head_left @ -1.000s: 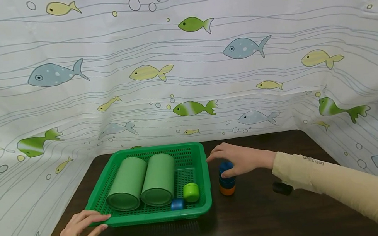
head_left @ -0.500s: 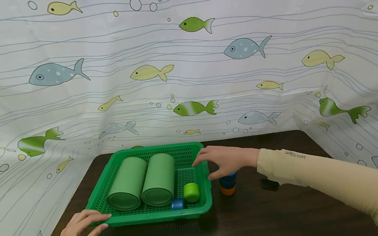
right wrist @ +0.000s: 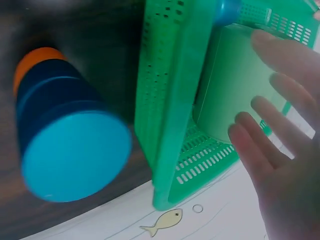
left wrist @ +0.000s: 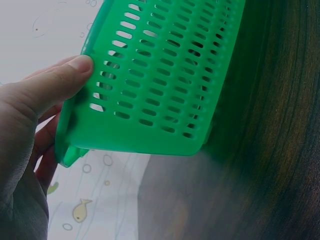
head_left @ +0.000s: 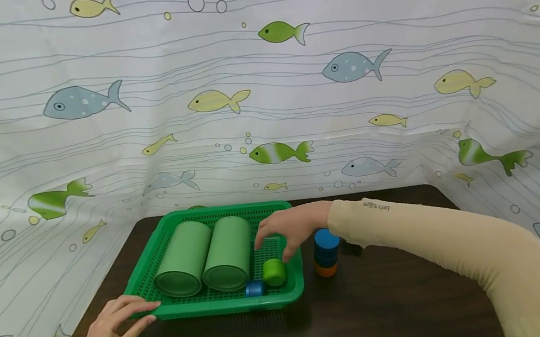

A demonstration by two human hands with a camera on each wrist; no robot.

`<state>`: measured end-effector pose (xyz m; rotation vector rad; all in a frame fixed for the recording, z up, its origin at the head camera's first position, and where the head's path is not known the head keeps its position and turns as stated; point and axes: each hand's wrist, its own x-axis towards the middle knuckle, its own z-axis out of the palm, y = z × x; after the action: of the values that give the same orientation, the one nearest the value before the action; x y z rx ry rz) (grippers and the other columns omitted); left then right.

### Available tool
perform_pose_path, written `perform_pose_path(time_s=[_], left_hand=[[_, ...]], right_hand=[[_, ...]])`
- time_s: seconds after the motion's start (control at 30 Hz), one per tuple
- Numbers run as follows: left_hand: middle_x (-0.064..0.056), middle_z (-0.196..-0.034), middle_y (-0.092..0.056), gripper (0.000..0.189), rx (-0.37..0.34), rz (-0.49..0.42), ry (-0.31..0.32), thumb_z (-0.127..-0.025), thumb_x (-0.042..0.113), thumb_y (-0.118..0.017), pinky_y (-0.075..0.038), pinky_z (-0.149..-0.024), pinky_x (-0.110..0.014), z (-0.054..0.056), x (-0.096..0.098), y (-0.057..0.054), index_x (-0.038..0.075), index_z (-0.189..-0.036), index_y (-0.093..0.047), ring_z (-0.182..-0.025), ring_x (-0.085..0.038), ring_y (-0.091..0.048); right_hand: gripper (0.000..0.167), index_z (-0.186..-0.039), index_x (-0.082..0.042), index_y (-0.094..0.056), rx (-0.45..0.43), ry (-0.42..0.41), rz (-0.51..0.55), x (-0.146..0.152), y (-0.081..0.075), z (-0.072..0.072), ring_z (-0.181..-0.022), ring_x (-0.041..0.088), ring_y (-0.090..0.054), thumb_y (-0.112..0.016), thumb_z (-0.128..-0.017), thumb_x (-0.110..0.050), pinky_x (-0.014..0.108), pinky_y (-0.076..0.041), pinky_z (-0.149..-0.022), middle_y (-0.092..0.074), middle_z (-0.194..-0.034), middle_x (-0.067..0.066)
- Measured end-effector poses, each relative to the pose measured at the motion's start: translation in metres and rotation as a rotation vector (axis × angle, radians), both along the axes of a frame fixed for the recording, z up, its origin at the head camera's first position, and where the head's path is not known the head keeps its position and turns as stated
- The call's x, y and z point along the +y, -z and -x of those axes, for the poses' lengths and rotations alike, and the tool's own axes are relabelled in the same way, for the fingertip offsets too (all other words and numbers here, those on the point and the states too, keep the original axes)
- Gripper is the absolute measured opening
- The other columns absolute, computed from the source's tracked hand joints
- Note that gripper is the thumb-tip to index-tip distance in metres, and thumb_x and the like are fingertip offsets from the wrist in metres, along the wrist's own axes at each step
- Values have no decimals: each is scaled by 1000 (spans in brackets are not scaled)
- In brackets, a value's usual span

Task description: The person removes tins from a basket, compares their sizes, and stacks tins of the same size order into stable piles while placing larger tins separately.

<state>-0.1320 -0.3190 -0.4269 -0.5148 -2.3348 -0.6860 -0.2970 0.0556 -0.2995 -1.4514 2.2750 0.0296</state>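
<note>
At the near left corner of a green plastic basket [head_left: 216, 307], my left hand [head_left: 111, 334] grips the rim, the thumb on the outer wall [left wrist: 150, 90] and the fingers behind the edge. Over the basket's right part hovers my right hand [head_left: 289, 228], fingers spread and slightly bent, holding nothing. Its fingertips are just above a small lime-green rounded pot [head_left: 274, 272]. Beside that pot lies a small blue piece [head_left: 255, 288]. Two large pale green cylinders [head_left: 185, 256] lie side by side in the basket's left and middle.
Just right of the basket, under my right forearm, stands a stack of blue pieces [head_left: 326, 251] with an orange bottom [right wrist: 42, 60]. The dark wooden table [head_left: 376, 312] is bordered by a white fish-print sheet [head_left: 294, 115].
My right hand has moved left from the blue-and-orange stack, over the basket's right rim, to above the lime-green pot. The stack stays standing. My left hand keeps its grip on the basket.
</note>
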Motion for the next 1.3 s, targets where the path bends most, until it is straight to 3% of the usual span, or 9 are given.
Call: perform_pose_path(time_s=[0.13,0.33,0.43,0.63,0.87,1.03,1.2,1.3], left_hand=[[18,-98,-64,56,1,1,0,-60,-6,-86,-35,-84,-4,1,1,0,31,-102,-76,-100,12,-44],[18,-98,-63,56,14,-6,-2,-58,-6,-87,-36,-81,-6,0,1,0,29,-101,-76,-98,12,-44],[19,-98,-63,55,14,-8,-2,-59,-6,-87,-36,-81,-6,1,1,1,28,-101,-77,-98,12,-44],[19,-98,-63,53,1,-4,-16,-59,-5,-87,-36,-82,-4,0,-1,3,27,-99,-77,-99,14,-44],[19,-97,-63,51,9,-9,-13,-58,-5,-87,-35,-85,-2,-1,-1,4,24,-98,-78,-100,15,-45],[19,-97,-63,52,10,-4,-15,-58,-5,-87,-36,-84,-2,-2,-1,3,26,-98,-77,-99,15,-44],[18,-97,-62,55,8,-10,-9,-58,-6,-86,-37,-81,-3,-2,1,1,28,-99,-77,-100,16,-45],[18,-98,-62,54,5,-13,-6,-59,-5,-87,-38,-80,-4,-1,1,1,28,-100,-76,-100,15,-45]], right_hand=[[57,-141,-21,-55,-28,-10,-59,-16,4,6,-137,21,-45,-77,-88,-21,35,-43,-110,-47,-148,-1],[53,-135,-27,-61,0,12,-142,-36,19,11,-132,16,-50,-80,-85,-23,28,-48,-102,-52,-145,-6],[52,-132,-30,-63,1,33,-163,-42,26,13,-128,15,-52,-81,-84,-22,28,-50,-98,-55,-142,-8],[52,-129,-32,-65,-18,110,-202,-49,35,14,-136,15,-47,-83,-82,-20,33,-51,-100,-57,-139,-13],[53,-128,-31,-66,-9,102,-283,-60,38,14,-129,13,-53,-84,-80,-18,29,-52,-95,-59,-135,-12],[53,-129,-31,-65,-80,146,-310,-64,42,15,-115,16,-62,-82,-82,-15,27,-54,-87,-59,-135,-9],[53,-133,-31,-62,-117,145,-349,-65,48,12,-124,11,-57,-79,-85,-15,27,-55,-88,-55,-142,-10],[53,-129,-36,-64,-116,165,-366,-64,49,9,-118,8,-57,-79,-84,-13,30,-55,-91,-56,-141,-15]])
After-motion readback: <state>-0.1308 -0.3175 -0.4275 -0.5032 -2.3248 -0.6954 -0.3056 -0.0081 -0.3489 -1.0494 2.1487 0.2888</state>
